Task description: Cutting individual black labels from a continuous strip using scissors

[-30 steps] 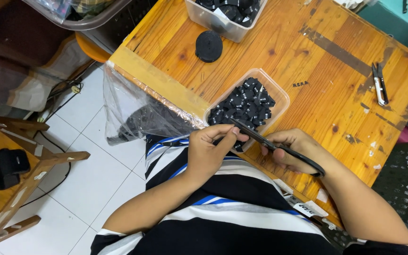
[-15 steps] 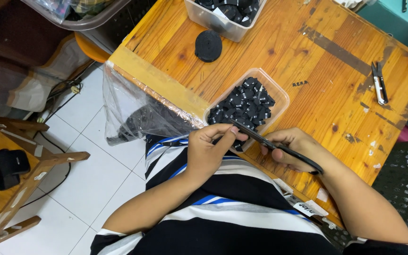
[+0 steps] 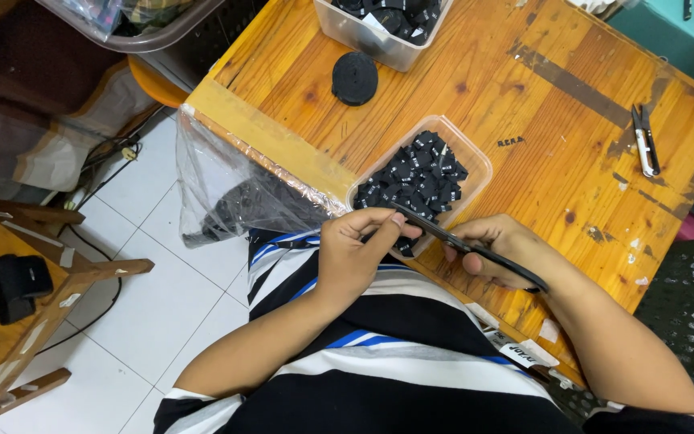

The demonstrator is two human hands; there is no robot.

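1. Scissors (image 3: 467, 246), long and dark, lie in your right hand (image 3: 504, 251); its grip is closed round the handles, with the blades pointing left toward your other hand.
2. Your left hand (image 3: 355, 253) pinches a small black piece at the blade tips. That grip is closed on it, though the piece is too small to make out clearly.
3. Both hands work at the near edge of the wooden surface (image 3: 524, 120), just over the clear plastic tray (image 3: 475, 157) heaped with small black fabric pieces (image 3: 415, 173).
4. Judging by this, you are mid-snip on 1 piece; the next move calls for steady blades and fingertips kept clear of the edge.
5. Farther off sit a black tape roll (image 3: 355, 78), a second clear tub (image 3: 379, 40) of black pieces, and small thread snips (image 3: 645, 141) to your right.
6. A clear plastic bag (image 3: 234, 193) hangs off the surface's left edge.
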